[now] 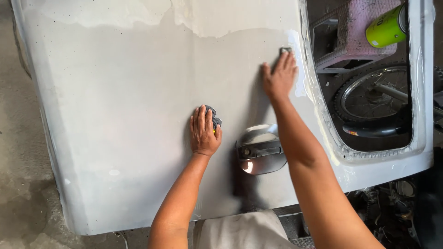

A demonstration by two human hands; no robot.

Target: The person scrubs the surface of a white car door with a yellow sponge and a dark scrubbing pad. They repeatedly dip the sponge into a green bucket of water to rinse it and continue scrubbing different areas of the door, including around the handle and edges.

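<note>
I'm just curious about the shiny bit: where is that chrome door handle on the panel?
In the head view the chrome door handle sits low on the grey panel, between the left hand and the right forearm.

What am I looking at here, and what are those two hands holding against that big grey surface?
This single picture comes from a camera worn on a person's head, looking down at their own bare hands. The big grey surface is a sanded vehicle door panel with a chrome door handle and a window opening. The left hand presses a crumpled dark cloth against the panel. The right hand lies flat higher up, its fingertips on a small dark pad, probably an abrasive piece. Through the opening you see a pink stool, a lime-green can and a wheel.
</note>
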